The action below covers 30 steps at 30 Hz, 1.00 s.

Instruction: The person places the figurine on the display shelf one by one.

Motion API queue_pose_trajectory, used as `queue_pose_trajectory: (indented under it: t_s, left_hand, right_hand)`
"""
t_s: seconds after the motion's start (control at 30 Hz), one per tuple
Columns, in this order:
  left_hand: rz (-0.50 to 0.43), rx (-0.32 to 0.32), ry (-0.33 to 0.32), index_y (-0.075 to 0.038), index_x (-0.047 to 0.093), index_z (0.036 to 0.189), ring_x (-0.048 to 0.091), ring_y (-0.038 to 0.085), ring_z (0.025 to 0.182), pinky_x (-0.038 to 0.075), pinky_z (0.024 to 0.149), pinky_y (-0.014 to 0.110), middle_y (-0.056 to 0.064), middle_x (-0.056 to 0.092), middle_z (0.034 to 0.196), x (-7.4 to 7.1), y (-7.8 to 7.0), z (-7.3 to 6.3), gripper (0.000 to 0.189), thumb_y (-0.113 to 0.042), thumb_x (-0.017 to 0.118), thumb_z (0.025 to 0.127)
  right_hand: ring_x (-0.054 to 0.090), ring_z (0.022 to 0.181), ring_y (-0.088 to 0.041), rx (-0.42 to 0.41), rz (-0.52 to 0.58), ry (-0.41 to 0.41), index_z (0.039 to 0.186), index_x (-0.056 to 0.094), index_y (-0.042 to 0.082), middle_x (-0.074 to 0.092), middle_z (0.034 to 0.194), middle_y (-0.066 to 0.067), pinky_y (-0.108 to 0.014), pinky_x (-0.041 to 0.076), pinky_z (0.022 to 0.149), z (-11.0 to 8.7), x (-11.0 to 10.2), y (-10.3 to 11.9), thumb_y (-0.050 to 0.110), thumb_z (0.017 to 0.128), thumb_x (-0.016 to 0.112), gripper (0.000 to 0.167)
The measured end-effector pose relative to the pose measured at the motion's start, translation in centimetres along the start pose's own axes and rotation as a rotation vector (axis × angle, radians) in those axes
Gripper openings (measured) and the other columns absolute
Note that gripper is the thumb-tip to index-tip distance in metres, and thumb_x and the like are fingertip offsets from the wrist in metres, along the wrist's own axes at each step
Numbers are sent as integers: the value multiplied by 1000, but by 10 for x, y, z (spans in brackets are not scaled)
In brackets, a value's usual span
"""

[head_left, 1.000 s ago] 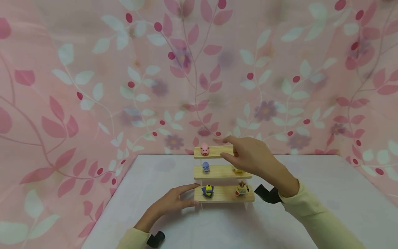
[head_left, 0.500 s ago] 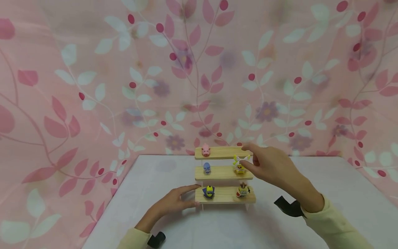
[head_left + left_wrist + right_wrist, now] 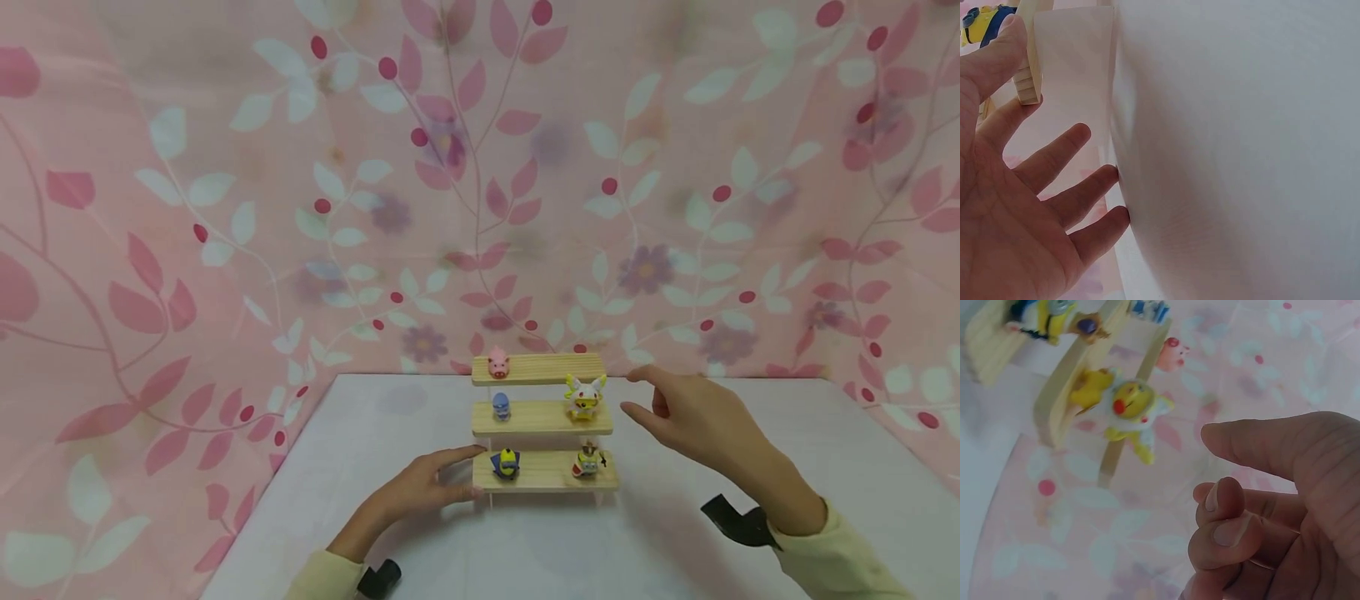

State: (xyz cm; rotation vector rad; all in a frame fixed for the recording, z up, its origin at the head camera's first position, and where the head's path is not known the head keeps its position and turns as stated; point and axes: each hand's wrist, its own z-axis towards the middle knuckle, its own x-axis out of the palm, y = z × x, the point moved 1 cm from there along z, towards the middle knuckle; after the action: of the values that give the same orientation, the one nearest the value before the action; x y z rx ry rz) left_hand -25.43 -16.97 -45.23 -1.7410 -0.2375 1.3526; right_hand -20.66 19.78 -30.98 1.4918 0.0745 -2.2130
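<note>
A three-tier wooden display shelf [image 3: 542, 472] on clear supports stands on the table. My left hand [image 3: 422, 483] holds the left end of its lowest board between thumb and index finger; in the left wrist view the other fingers are spread. My right hand [image 3: 701, 421] is in the air right of the shelf, thumb and index finger apart, with nothing between them. Nearest to it, a white-and-yellow eared figurine [image 3: 584, 398] stands on the middle board's right end. A crowned figurine [image 3: 588, 461] stands below it on the lowest board.
A pink pig figurine [image 3: 498, 364] sits on the top board's left, a blue figurine [image 3: 501, 407] on the middle left, and a yellow-and-blue figurine [image 3: 506, 463] on the lowest left. A pink floral cloth [image 3: 480, 167] hangs behind the white table [image 3: 390, 433].
My right hand has drawn back to the right, away from the shelf, uncovering the white-and-yellow figurine on the middle board. The left hand stays at the lowest board's left end.
</note>
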Motion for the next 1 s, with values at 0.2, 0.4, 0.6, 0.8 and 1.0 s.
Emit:
queue_pose_trajectory:
  t_s: [0.2,0.4,0.6,0.8,1.0]
  left_hand:
    - [1,3,3,-34,51,144,38,30,139,33,108,59,-2,48,147,1,-1,-1,63,-51,72,87]
    - [6,1,5,-33,52,144,39,29,139,33,108,59,-2,48,147,1,-1,-1,63,-51,72,87]
    - [10,-13,4,-32,52,144,39,31,138,33,108,59,-1,48,147,3,0,-2,64,-51,72,86]
    - [23,0,7,-29,51,145,39,31,138,33,108,59,0,48,148,1,-2,0,66,-51,71,87]
    - [20,19,-2,-30,51,145,39,32,138,33,108,59,0,48,148,0,0,0,64,-49,72,88]
  right_hand:
    - [43,49,-6,40,2,35,116,65,10,48,60,13,-27,37,45,-7,8,-20,33,89,73,37]
    - [44,49,-8,89,31,87,117,65,7,49,60,12,-29,37,45,-10,23,-42,34,89,74,40]
    - [46,51,-11,142,54,160,117,63,3,53,64,7,-30,39,45,-7,36,-65,33,88,74,43]
    - [49,55,-12,177,69,229,119,62,1,56,70,4,-32,42,47,-1,45,-86,35,89,72,46]
    - [53,60,-14,206,71,284,116,63,0,60,75,0,-33,45,48,6,54,-100,34,87,74,46]
